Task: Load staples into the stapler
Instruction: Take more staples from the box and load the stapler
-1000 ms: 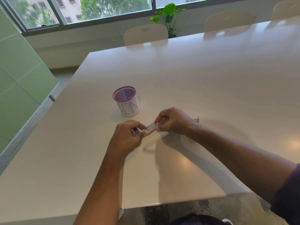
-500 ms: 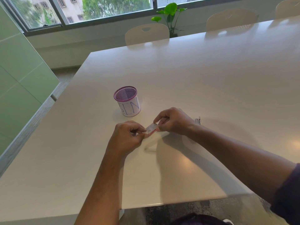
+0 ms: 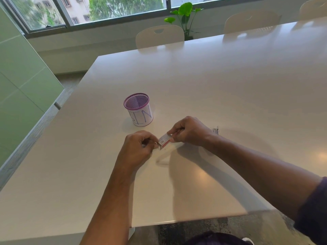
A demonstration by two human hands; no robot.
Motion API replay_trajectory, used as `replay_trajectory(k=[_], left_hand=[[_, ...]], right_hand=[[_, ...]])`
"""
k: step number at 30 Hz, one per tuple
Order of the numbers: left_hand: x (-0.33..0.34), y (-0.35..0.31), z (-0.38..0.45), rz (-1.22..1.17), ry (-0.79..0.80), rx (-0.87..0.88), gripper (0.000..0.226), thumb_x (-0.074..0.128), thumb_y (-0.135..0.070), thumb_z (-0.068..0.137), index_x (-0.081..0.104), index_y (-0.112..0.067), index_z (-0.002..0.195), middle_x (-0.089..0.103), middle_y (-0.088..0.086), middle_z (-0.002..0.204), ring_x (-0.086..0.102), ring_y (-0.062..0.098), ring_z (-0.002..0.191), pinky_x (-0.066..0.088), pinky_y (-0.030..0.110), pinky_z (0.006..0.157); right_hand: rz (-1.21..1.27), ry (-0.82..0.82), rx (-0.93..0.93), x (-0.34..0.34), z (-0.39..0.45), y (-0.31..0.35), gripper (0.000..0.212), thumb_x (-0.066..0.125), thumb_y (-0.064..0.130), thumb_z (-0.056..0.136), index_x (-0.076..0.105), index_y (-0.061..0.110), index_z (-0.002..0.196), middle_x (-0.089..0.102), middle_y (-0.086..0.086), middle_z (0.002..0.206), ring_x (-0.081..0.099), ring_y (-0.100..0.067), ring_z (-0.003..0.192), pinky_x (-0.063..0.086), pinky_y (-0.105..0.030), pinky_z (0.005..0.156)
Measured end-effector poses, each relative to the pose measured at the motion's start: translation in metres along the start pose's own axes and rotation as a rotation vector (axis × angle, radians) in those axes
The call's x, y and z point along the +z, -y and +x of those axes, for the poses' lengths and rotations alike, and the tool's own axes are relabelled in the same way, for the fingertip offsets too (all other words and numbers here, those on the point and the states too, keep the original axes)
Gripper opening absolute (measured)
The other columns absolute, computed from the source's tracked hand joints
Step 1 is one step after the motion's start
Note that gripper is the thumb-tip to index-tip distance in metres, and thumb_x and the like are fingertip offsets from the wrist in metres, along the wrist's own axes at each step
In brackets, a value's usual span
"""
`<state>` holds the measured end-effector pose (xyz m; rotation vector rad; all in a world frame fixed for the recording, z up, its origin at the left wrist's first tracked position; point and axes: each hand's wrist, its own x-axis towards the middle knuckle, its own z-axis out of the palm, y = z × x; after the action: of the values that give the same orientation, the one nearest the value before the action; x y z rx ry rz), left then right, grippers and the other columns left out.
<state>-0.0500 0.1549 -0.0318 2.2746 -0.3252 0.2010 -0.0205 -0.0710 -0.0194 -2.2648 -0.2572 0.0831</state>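
Near the tabletop's (image 3: 230, 85) front edge, the right hand (image 3: 189, 130) pinches a small cardboard staple box (image 3: 164, 140); the left hand (image 3: 139, 147) fingers close at its open end, perhaps on staples. Behind stands a purple mesh cup (image 3: 138, 109), contents unseen; a metal stapler (image 3: 216, 129) peeks out beyond the right wrist

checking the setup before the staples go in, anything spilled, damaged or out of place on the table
Nothing stands out. The staple box is held between the left hand and right hand just above the table. The purple mesh cup stands upright, and the stapler lies behind the right wrist.
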Motion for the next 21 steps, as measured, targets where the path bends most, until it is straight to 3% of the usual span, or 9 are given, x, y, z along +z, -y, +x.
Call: replay_trajectory(k=[3, 7, 16, 21], left_hand=[[0.002, 0.002, 0.001, 0.008, -0.008, -0.001, 0.019, 0.084, -0.010, 0.078, 0.080, -0.028, 0.082, 0.074, -0.016, 0.081, 0.070, 0.009, 0.078, 0.058, 0.026, 0.069], [0.005, 0.003, 0.001, 0.020, -0.018, -0.007, 0.012, 0.084, -0.017, 0.080, 0.079, -0.028, 0.082, 0.074, -0.008, 0.078, 0.068, 0.017, 0.071, 0.059, 0.041, 0.067], [-0.004, -0.005, -0.006, -0.058, 0.047, -0.081, 0.023, 0.092, -0.014, 0.072, 0.084, -0.029, 0.087, 0.077, -0.012, 0.075, 0.072, 0.015, 0.068, 0.063, 0.043, 0.070], [-0.003, -0.007, -0.005, -0.016, 0.025, -0.046, 0.023, 0.091, -0.014, 0.073, 0.082, -0.029, 0.086, 0.076, -0.010, 0.077, 0.071, 0.012, 0.073, 0.061, 0.039, 0.073]], right_hand=[[0.004, 0.003, -0.005, -0.001, 0.001, -0.001, 0.025, 0.075, 0.008, 0.080, 0.085, 0.020, 0.099, 0.077, 0.010, 0.079, 0.058, -0.002, 0.058, 0.049, -0.013, 0.058], [0.018, -0.002, 0.003, -0.001, 0.002, -0.002, 0.024, 0.078, 0.009, 0.078, 0.086, 0.022, 0.097, 0.071, 0.018, 0.066, 0.055, 0.001, 0.054, 0.049, -0.015, 0.058], [0.036, -0.004, 0.007, 0.001, 0.003, -0.006, 0.022, 0.087, 0.013, 0.075, 0.086, 0.021, 0.096, 0.073, 0.018, 0.069, 0.057, 0.003, 0.057, 0.050, -0.011, 0.058], [0.033, -0.001, 0.007, 0.001, 0.005, -0.007, 0.023, 0.089, 0.014, 0.074, 0.086, 0.019, 0.096, 0.068, 0.028, 0.058, 0.058, 0.006, 0.055, 0.047, -0.008, 0.055]])
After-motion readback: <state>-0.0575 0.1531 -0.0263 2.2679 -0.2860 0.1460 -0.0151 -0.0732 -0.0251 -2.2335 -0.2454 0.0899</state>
